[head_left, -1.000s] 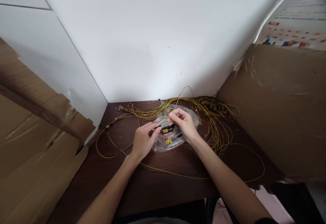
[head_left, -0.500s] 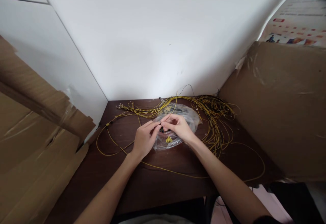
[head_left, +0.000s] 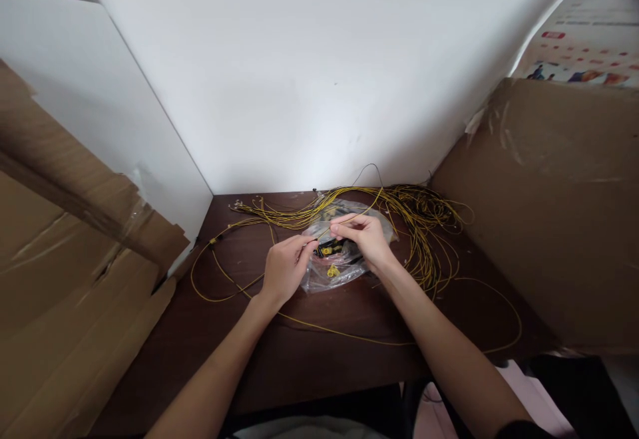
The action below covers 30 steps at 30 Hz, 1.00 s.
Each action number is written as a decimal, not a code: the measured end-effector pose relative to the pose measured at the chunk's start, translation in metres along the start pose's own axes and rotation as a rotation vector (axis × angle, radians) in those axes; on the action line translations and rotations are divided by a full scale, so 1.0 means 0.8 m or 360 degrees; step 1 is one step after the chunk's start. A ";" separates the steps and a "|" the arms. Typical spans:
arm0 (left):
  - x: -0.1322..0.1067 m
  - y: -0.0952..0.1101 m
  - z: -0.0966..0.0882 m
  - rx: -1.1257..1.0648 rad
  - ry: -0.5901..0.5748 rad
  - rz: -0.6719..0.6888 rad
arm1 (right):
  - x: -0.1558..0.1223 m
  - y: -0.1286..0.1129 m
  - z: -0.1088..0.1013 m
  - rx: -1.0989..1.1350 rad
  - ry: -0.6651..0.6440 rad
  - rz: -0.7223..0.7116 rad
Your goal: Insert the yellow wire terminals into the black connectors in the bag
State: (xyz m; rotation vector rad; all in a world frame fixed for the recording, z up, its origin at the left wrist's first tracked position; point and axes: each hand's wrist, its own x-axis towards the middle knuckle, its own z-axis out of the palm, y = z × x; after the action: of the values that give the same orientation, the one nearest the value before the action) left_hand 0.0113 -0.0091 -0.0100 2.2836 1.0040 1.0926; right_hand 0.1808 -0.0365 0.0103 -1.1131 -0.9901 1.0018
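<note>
My left hand (head_left: pixel 284 269) is closed in a pinch on a small black connector (head_left: pixel 320 247) above a clear plastic bag (head_left: pixel 344 253). My right hand (head_left: pixel 367 237) pinches a thin yellow wire (head_left: pixel 357 213) just right of the connector; the wire runs up and back toward the wall. The two hands are a short gap apart. Inside the bag lie several small black and yellow parts (head_left: pixel 332 270). A tangle of yellow wires (head_left: pixel 424 226) spreads over the back of the dark wooden table (head_left: pixel 319 352).
Brown cardboard sheets stand on the left (head_left: pixel 64 279) and on the right (head_left: pixel 554 206) of the table. A white wall (head_left: pixel 309 73) closes the back. One long yellow wire (head_left: pixel 349 336) loops across the table's front. A poster (head_left: pixel 589 46) hangs at the upper right.
My hands had come together at the connector half a second ago. My right hand has since drawn back up and to the right with the yellow wire, which now leans further right.
</note>
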 end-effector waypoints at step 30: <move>-0.002 -0.003 0.000 0.0088 -0.0072 0.0060 | 0.000 0.004 0.000 -0.0252 -0.0256 0.0042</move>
State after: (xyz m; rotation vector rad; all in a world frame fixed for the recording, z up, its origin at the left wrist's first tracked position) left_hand 0.0097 -0.0085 -0.0126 2.3694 0.9888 1.0351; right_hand 0.1802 -0.0356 0.0069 -1.1919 -1.2036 1.0606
